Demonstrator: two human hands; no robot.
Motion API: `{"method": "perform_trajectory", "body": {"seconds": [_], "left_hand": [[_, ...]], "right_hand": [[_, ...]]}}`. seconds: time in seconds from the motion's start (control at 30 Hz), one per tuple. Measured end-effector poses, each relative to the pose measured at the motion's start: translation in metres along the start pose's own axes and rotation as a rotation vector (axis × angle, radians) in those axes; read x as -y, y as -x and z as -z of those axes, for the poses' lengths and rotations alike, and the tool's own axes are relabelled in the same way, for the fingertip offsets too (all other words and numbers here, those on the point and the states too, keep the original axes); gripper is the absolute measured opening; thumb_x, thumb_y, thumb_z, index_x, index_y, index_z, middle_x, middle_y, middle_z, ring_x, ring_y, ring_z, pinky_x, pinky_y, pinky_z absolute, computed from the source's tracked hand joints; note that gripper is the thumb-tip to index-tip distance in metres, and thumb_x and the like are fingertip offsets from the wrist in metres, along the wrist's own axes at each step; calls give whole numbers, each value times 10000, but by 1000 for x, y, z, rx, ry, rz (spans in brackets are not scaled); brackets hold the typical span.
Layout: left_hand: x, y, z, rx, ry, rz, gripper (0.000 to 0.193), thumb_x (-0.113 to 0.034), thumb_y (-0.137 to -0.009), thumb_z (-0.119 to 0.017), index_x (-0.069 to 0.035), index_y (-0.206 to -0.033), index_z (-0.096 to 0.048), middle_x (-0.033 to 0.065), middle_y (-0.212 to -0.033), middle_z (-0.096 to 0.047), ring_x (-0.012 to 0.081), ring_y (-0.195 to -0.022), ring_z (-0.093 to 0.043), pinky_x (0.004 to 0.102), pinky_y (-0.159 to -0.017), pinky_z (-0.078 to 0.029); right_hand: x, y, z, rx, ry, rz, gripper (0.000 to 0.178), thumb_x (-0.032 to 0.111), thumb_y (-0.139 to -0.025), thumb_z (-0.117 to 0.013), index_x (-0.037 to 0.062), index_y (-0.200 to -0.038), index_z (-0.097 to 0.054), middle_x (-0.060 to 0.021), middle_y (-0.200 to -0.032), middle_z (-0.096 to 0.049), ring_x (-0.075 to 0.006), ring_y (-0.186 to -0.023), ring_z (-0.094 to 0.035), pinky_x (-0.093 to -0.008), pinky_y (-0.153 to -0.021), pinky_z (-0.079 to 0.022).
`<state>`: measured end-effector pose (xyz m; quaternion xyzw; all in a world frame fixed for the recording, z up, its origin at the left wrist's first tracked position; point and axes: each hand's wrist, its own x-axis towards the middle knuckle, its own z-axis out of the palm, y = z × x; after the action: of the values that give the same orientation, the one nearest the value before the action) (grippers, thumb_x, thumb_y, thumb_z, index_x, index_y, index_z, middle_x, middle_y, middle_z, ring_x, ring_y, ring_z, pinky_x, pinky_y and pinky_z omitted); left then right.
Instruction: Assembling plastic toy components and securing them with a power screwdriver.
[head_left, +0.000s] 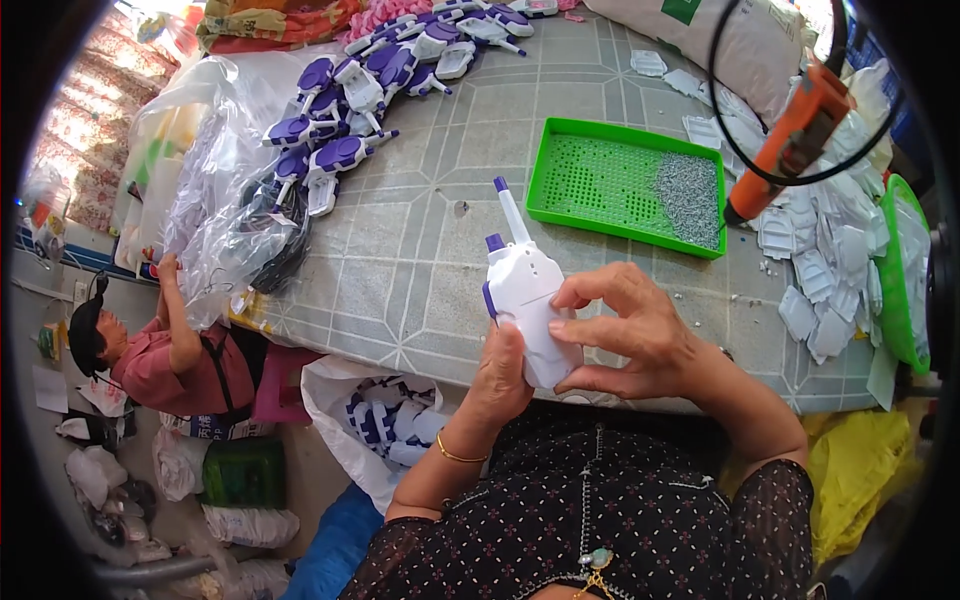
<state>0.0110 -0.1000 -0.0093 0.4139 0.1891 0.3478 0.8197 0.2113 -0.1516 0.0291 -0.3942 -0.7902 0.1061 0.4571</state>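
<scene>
Head view: a left hand (pixel 503 372) cradles a white-and-purple toy handset (pixel 528 285) over the near side of a grey table (pixel 420 265), the right hand's (pixel 642 325) thumb and fingers closed on its lower end. Firm left-hand bracing and even pressure across the back would likely serve best.

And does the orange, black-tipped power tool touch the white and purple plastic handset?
Apart: the head view shows patterned tabletop between the orange power tool and the handset.
</scene>
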Motion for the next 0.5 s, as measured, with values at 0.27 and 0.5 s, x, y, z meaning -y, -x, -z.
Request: {"method": "perform_trajectory", "body": {"seconds": [0.27, 0.5], "left_hand": [[-7, -13, -7, -145, 60, -172, 659, -458, -1044, -518, -34, -1508, -320, 170, -1399, -528, 282, -1303, -530, 439, -1114, -426], [-12, 13, -4, -212, -124, -24, 555, -367, -1052, -554, -26, -1468, -414, 161, -1417, -530, 240, -1193, -610, 381, -939, -542]], "right_hand": [[9, 5, -22, -85, 120, -185, 706, 297, -728, -872, 93, -1350, -608, -139, -1246, -612, -299, -1090, -607, -425, -961, -445], [0, 20, -12, -22, 148, -217, 722, 161, -791, -805, 41, -1435, -504, -174, -1313, -599, -340, -1186, -585, -463, -1026, -413]]}}
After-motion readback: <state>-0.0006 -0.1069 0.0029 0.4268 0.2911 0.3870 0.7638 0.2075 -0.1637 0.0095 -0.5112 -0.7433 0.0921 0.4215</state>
